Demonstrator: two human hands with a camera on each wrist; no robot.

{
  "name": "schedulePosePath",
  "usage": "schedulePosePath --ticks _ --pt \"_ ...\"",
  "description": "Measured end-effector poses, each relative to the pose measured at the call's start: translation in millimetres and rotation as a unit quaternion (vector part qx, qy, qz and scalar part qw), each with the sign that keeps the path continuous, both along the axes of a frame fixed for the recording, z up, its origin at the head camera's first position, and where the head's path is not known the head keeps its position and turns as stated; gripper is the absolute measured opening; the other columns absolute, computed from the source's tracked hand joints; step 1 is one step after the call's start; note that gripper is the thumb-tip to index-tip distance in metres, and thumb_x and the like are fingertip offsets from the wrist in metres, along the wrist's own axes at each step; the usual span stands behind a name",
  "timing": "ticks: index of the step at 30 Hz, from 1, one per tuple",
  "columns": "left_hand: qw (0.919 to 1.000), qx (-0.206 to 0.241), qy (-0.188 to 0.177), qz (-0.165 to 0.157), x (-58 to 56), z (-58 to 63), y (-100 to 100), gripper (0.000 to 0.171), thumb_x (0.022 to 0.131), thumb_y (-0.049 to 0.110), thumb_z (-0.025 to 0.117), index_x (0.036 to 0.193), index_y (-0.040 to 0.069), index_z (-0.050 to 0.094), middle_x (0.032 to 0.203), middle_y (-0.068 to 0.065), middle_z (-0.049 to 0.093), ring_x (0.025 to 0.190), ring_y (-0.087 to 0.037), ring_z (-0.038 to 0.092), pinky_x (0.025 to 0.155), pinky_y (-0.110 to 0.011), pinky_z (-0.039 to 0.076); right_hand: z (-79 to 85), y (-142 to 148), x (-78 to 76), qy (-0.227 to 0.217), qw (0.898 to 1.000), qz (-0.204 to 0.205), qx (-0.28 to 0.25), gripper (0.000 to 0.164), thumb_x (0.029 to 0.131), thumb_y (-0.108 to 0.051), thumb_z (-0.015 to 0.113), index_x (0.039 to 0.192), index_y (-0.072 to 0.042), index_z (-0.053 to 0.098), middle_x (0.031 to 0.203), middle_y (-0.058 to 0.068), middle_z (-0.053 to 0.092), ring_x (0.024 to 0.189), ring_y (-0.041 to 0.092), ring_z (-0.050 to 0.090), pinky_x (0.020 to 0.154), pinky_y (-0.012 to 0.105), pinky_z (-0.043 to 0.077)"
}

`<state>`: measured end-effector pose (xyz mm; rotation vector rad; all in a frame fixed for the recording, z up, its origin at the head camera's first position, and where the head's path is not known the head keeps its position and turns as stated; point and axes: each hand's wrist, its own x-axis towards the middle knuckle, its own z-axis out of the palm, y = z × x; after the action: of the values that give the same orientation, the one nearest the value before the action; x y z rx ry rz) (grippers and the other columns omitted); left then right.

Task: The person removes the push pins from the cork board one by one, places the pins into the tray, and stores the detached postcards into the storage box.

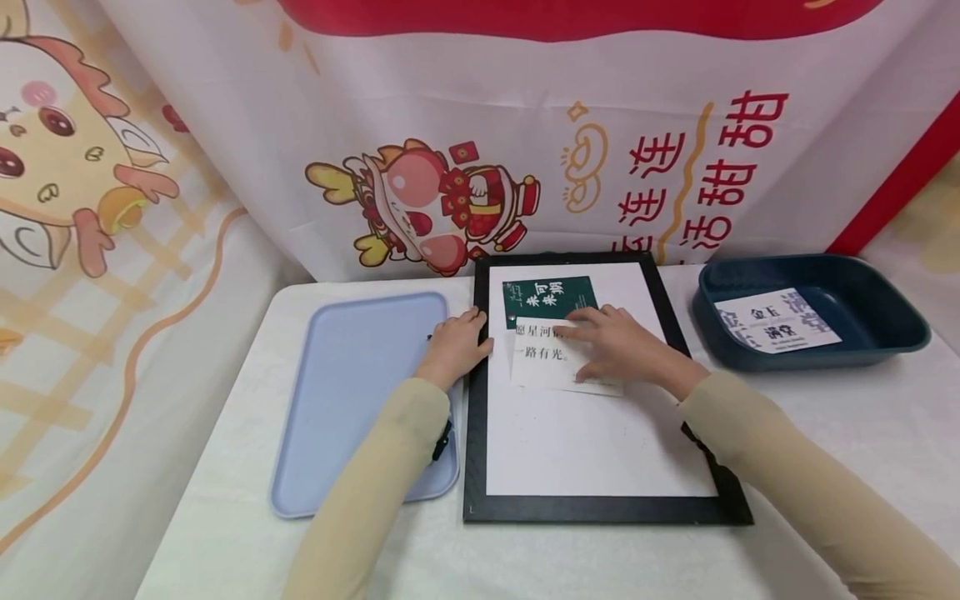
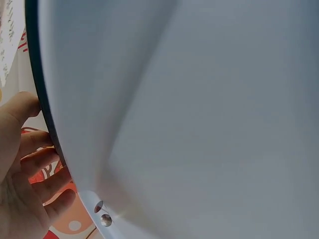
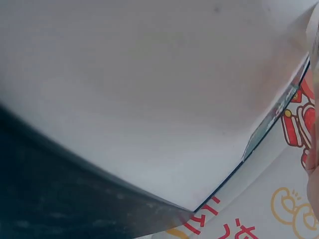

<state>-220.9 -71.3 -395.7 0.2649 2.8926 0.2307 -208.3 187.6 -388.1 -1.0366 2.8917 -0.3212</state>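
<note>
Head view: where's the white card point(image 1: 546, 375)?

"Board's point(image 1: 592, 454) far half, overlapping the green card point(image 1: 546, 296). Right hand point(image 1: 621, 343) lies spread on it, perhaps keeping it flat."

"Left hand point(image 1: 452, 346)?"

"Relaxed at the board's left edge, likely steadying."

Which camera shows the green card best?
The head view: the green card faces it, large lettering legible. The right wrist view gives only a slanted sliver; the left wrist view doesn't show it.
</note>
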Motion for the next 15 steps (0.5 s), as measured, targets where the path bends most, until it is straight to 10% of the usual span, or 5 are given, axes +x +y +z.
schedulePosePath --ticks 15 --pt "1.0 -0.002 -0.001 -0.007 0.7 1.0 0 0.056 0.1 0.036 0.045 0.148 0.008 0.035 0.157 -0.009 0.03 0.141 -0.031 0.036 0.115 -0.047 0.031 23.1 25 -7.8 0.038 0.993 -0.082 -0.072 0.058 0.082 -0.017 0.074 0.137 -0.016 0.054 0.136 0.018 0.053 0.114 0.037 0.051 0.101 0.054 0.039"
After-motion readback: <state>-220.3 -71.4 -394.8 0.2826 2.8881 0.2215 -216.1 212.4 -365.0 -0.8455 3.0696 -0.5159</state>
